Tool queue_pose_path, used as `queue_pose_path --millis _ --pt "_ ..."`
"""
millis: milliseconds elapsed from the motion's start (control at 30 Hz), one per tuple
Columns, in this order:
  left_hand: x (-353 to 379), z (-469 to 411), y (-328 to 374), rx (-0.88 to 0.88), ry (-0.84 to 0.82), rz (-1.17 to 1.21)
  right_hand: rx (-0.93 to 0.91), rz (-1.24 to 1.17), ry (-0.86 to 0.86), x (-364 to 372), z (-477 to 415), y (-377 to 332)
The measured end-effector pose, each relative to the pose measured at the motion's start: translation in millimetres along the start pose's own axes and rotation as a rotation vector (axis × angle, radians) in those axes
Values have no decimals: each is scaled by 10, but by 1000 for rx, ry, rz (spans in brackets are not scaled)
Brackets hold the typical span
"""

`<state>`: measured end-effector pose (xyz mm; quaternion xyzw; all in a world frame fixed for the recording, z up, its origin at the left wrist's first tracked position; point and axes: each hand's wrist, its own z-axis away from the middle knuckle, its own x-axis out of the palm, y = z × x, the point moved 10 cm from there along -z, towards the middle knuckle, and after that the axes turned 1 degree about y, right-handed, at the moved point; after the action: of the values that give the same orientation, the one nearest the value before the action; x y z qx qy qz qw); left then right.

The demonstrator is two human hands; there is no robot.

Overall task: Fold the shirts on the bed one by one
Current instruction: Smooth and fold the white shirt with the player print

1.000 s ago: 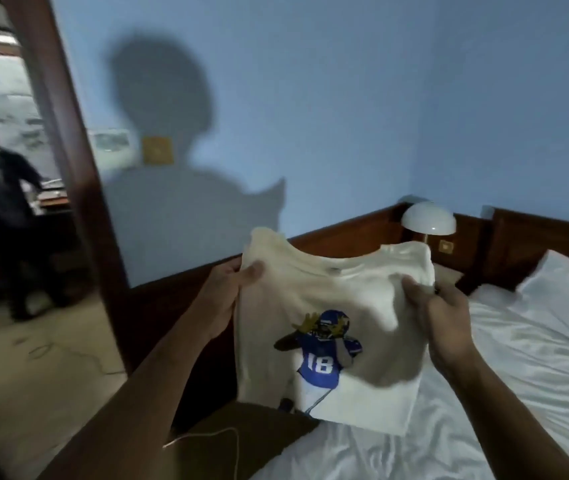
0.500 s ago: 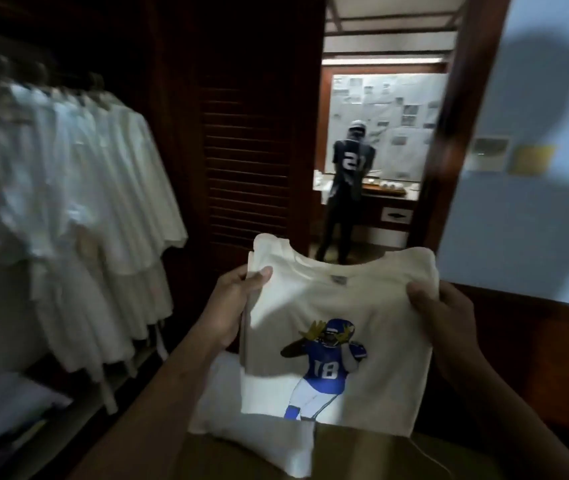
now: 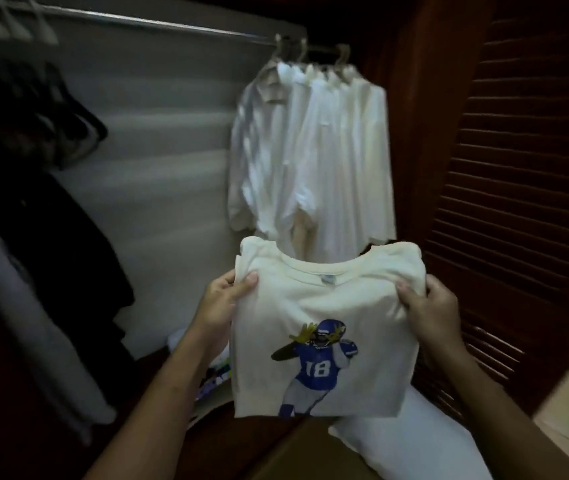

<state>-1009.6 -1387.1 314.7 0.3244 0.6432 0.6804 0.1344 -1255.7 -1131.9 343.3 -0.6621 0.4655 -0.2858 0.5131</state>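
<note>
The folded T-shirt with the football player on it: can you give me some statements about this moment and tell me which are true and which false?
1. The left hand and the right hand each grip a side edge of the folded cream T-shirt. True.
2. The printed player wears number 81. False: the number is 18.
3. White shirts hang on hangers from a rail behind it. True.
4. The T-shirt lies flat on a bed. False: it is held up in the air in front of the hanging shirts.
5. The louvred door on the right is white. False: it is dark brown wood.
</note>
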Motion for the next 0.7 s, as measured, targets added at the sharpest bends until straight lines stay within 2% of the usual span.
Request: queue_pose_path --millis 200,433,600,700 --pt "-1099 -636 -227 -37 253 -21 73 -60 -173 1546 -639 587" --pt "-2030 -1223 -726 -72 514 -68 114 -76 -427 3153 -1221 1329" --pt "-2612 -1620 -1315 -64 643 -19 56 -16 -594 4101 -1479 2029" --pt "-2991 -1844 -1856 -79 693 36 100 -37 -630 4606 -1509 2618"
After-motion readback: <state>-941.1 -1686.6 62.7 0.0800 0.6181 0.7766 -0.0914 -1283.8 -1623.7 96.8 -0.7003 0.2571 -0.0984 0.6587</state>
